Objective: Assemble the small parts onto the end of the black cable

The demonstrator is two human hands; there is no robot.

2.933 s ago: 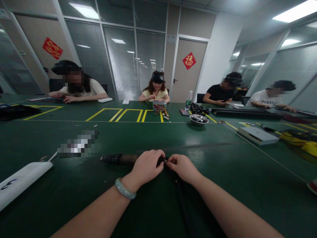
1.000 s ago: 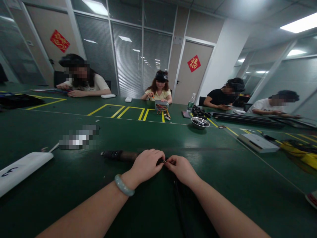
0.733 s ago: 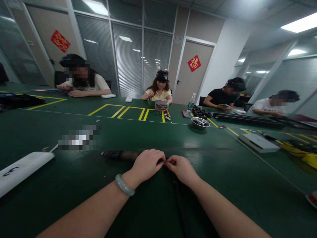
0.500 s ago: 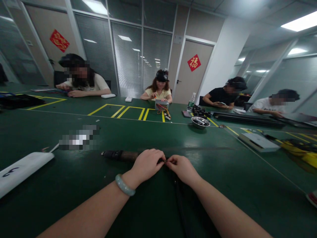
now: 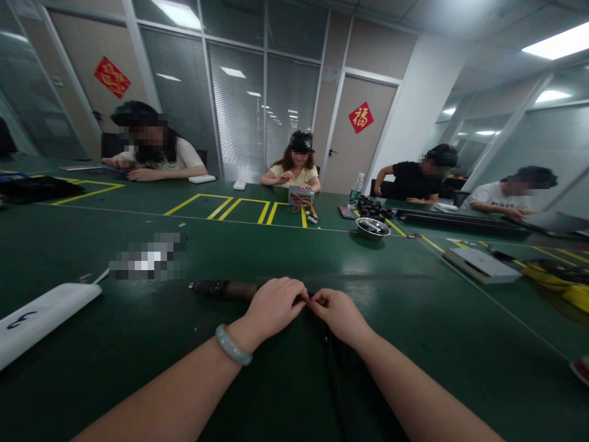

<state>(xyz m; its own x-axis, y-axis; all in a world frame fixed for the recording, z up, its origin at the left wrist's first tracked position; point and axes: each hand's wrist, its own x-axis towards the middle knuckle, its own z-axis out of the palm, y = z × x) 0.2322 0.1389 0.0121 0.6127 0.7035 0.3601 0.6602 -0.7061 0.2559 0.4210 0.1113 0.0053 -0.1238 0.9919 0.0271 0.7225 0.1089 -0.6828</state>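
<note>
My left hand [image 5: 276, 307], with a pale green bangle on its wrist, is closed, its thumb and fingertips pinched together. Against it, fingertips almost touching, is my right hand [image 5: 339, 313], also pinched shut. Something small and dark sits between the fingertips, too small to name. Behind my left hand lies a dark cylindrical tool, apparently an electric screwdriver [image 5: 232, 290], its metal tip pointing left; the hand hides its other end. A black cable or strap [image 5: 332, 380] runs from below my right hand toward the table's near edge.
On the green table [image 5: 221, 387] stand a white power bank [image 5: 43, 319] at left and a steel bowl [image 5: 373, 229] ahead. Behind the bowl are black parts and a bottle [image 5: 357, 186]. A grey box [image 5: 482, 264] lies right. Several co-workers sit around the far side.
My hands have barely moved and keep the same pinch. Across the table, the co-worker in black has drawn one arm back and laid the other hand on the table.
</note>
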